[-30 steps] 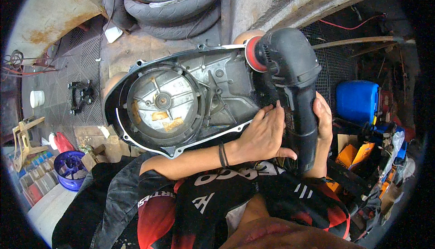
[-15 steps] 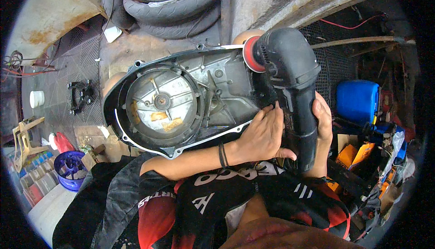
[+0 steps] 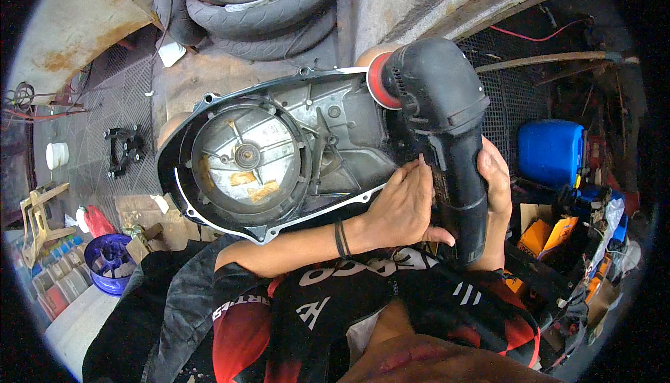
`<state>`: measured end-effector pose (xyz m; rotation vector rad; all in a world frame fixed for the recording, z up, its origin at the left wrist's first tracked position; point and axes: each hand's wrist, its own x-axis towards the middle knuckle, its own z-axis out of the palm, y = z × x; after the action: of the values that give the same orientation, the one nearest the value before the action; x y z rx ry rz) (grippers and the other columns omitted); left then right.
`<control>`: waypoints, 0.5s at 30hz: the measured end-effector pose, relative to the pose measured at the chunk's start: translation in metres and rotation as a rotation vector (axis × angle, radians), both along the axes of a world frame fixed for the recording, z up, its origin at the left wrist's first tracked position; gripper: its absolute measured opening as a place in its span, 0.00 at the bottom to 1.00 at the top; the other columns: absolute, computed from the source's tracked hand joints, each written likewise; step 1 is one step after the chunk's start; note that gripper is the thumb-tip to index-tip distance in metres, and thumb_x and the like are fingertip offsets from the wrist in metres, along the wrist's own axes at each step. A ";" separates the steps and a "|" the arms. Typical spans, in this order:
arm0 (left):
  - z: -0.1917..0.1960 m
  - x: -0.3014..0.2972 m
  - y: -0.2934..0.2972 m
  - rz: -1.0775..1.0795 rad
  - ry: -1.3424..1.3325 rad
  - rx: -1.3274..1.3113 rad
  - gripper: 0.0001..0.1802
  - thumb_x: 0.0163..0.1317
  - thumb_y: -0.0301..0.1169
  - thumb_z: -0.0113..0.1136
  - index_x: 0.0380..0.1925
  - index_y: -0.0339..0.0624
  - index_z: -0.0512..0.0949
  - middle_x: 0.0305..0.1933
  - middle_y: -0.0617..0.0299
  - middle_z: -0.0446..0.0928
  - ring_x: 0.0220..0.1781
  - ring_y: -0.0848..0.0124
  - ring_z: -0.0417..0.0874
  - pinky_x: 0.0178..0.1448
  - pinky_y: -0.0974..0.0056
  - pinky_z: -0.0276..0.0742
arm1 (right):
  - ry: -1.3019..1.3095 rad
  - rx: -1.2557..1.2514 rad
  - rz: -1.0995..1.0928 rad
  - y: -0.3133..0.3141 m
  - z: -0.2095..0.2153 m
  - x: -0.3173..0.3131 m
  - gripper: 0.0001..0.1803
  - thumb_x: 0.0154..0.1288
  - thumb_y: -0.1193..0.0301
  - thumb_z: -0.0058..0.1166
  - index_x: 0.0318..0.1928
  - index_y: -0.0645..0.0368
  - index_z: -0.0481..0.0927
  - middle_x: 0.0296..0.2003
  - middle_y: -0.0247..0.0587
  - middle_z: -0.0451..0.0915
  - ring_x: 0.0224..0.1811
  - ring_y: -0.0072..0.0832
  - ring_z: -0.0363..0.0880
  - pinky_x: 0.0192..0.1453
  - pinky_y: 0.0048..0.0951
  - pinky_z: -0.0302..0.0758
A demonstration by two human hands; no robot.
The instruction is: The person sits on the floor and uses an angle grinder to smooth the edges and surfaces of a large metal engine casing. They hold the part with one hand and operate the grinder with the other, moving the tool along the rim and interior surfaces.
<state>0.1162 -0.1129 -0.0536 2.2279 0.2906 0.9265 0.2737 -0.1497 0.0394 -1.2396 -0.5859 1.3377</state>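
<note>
Our right hand (image 3: 494, 177) grasps a black power sander (image 3: 450, 146) from its right side, right of centre in the frame. Our left hand (image 3: 399, 205), near the middle, lies with fingers straight and thumb spread, against the sander's left side and over the lower edge of a dark metal casing (image 3: 356, 142); we cannot tell whether it grips. The casing stretches leftward across the centre, and the sander's red disc (image 3: 381, 81) sits at its upper right edge. Farther out, we see stacked tires (image 3: 269, 20) at the upper middle, a black bracket (image 3: 123, 151) at the left, a purple wheel (image 3: 112, 284) at lower left and a blue jug (image 3: 548, 154) at the right.
</note>
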 end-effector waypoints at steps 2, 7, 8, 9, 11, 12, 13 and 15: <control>0.003 0.000 0.001 0.014 -0.005 -0.002 0.64 0.54 0.68 0.47 0.58 0.05 0.44 0.49 0.22 0.67 0.51 0.38 0.74 0.62 0.46 0.65 | -0.003 -0.008 -0.054 0.001 0.006 -0.008 0.36 0.63 0.58 0.55 0.63 0.72 0.64 0.53 0.48 0.76 0.51 0.30 0.78 0.57 0.27 0.71; 0.005 0.000 0.002 0.009 -0.016 -0.023 0.64 0.54 0.68 0.46 0.59 0.06 0.43 0.49 0.23 0.67 0.51 0.40 0.74 0.63 0.46 0.65 | -0.020 -0.033 -0.100 0.001 0.005 -0.006 0.35 0.63 0.59 0.54 0.63 0.71 0.65 0.52 0.48 0.77 0.51 0.31 0.78 0.58 0.27 0.71; 0.006 0.000 0.003 0.012 -0.016 -0.020 0.64 0.55 0.68 0.46 0.59 0.06 0.43 0.50 0.23 0.67 0.52 0.40 0.74 0.63 0.46 0.65 | -0.036 -0.025 -0.107 0.003 0.009 -0.010 0.35 0.63 0.59 0.54 0.63 0.71 0.65 0.52 0.48 0.77 0.51 0.31 0.78 0.58 0.27 0.71; 0.006 0.000 0.003 0.014 -0.017 -0.016 0.64 0.55 0.68 0.46 0.59 0.06 0.43 0.50 0.23 0.67 0.52 0.40 0.74 0.63 0.46 0.65 | -0.052 -0.017 -0.115 0.005 0.012 -0.013 0.35 0.63 0.59 0.54 0.63 0.71 0.65 0.52 0.48 0.77 0.51 0.31 0.78 0.58 0.27 0.71; 0.006 0.000 0.005 0.012 -0.031 -0.018 0.64 0.55 0.68 0.45 0.59 0.06 0.43 0.51 0.23 0.66 0.53 0.40 0.74 0.63 0.46 0.65 | -0.026 -0.009 -0.080 0.004 0.008 -0.007 0.34 0.63 0.59 0.54 0.63 0.71 0.65 0.52 0.47 0.77 0.51 0.30 0.78 0.58 0.27 0.71; 0.006 0.001 0.006 0.010 -0.038 -0.019 0.64 0.55 0.68 0.45 0.59 0.06 0.44 0.51 0.23 0.66 0.53 0.40 0.73 0.63 0.46 0.65 | -0.013 -0.006 -0.063 0.003 0.005 -0.004 0.34 0.63 0.59 0.53 0.63 0.71 0.65 0.52 0.47 0.77 0.51 0.29 0.78 0.58 0.26 0.71; 0.007 0.001 0.007 0.006 -0.032 -0.017 0.64 0.55 0.68 0.45 0.59 0.06 0.44 0.51 0.22 0.66 0.53 0.40 0.73 0.63 0.47 0.65 | -0.021 -0.023 -0.089 0.002 0.004 -0.003 0.33 0.64 0.60 0.53 0.62 0.71 0.65 0.52 0.46 0.77 0.50 0.29 0.78 0.57 0.26 0.71; 0.008 0.001 0.009 -0.003 -0.020 -0.012 0.64 0.55 0.68 0.46 0.59 0.06 0.44 0.52 0.22 0.65 0.53 0.40 0.73 0.63 0.47 0.65 | -0.036 -0.057 -0.142 -0.001 0.002 -0.002 0.33 0.64 0.60 0.53 0.62 0.70 0.65 0.52 0.46 0.77 0.50 0.28 0.78 0.57 0.25 0.71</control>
<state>0.1174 -0.1037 -0.0460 2.2064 0.2826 0.9428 0.2713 -0.1504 0.0413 -1.3291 -0.4792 1.2225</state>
